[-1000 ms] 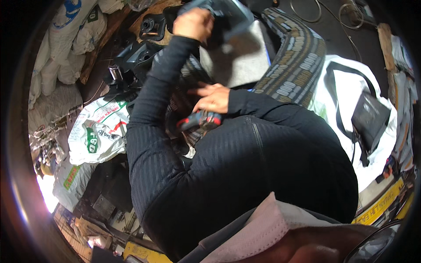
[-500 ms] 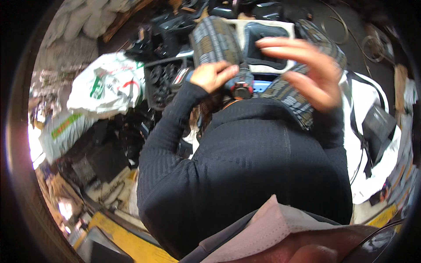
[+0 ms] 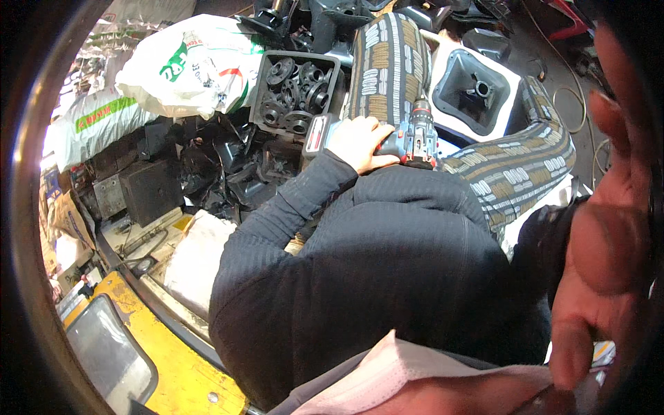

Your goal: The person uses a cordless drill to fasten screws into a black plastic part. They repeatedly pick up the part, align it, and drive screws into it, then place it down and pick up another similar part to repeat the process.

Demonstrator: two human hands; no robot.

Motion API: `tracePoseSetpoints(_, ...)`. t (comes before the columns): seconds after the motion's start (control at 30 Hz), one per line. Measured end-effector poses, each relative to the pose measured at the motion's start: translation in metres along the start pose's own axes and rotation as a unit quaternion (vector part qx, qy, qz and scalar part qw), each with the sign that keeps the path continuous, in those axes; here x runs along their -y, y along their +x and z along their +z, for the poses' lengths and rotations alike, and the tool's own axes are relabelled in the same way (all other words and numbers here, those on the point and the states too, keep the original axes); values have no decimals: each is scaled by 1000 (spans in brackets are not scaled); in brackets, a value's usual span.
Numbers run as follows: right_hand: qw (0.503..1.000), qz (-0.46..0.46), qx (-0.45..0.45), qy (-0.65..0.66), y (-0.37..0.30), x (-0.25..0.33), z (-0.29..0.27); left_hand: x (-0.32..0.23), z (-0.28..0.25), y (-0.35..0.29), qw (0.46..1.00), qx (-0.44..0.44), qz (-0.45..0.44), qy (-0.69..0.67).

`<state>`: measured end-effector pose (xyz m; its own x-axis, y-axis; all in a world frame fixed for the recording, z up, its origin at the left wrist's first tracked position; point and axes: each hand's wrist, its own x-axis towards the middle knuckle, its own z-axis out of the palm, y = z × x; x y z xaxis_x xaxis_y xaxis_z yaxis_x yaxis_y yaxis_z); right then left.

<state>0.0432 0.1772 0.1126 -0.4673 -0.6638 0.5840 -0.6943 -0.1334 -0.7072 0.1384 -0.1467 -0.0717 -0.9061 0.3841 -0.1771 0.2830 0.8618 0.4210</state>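
Observation:
My left hand (image 3: 360, 144) is wrapped round the handle of a cordless drill (image 3: 419, 138), which lies across my lap with its chuck pointing away from me. The battery end sticks out on the left side of that hand. My right hand (image 3: 609, 235) is raised close to the camera at the right, empty, with its fingers stretched and apart. Between my knees, a black square flared plastic part (image 3: 460, 104), with a round socket in its middle, rests on a white block (image 3: 436, 45). The right hand is well apart from both.
A dark crate (image 3: 336, 72) of round black flanged parts (image 3: 297, 122) stands left of my knee. Beyond it sit white plastic bags (image 3: 200, 66). Black plastic parts (image 3: 339, 24) are heaped ahead. A yellow metal piece (image 3: 180, 366) lies at the lower left, and a cable (image 3: 581, 104) runs at the right.
My right hand has moved from above the black part out to the right and nearer the camera. The left hand stays on the drill. The view has shifted, showing more of the crate.

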Motion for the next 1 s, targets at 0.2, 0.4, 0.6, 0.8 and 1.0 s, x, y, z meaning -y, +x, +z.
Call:
tracePoseSetpoints(0.2, 999, 26, -29, 4, -17, 0, -8, 32, -43, 23, 983, -134, -43, -114)
tracePoseSetpoints(0.4, 992, 41, -114, -22, -35, 2, -16, 184, 7, -6, 938, -2, -325, 117)
tracePoseSetpoints(0.6, 887, 192, -311, -282, -85, 63, -56, 178, -35, 21, 944, -98, -300, 91)
tracePoseSetpoints(0.8, 489, 573, -332, -568, -189, 153, -86, 43, -105, 152, 883, -56, -122, -449)
tracePoseSetpoints(1.0, 435, 800, -257, -325, -298, 152, -111, -3, 25, 270, 898, 176, -84, -395)
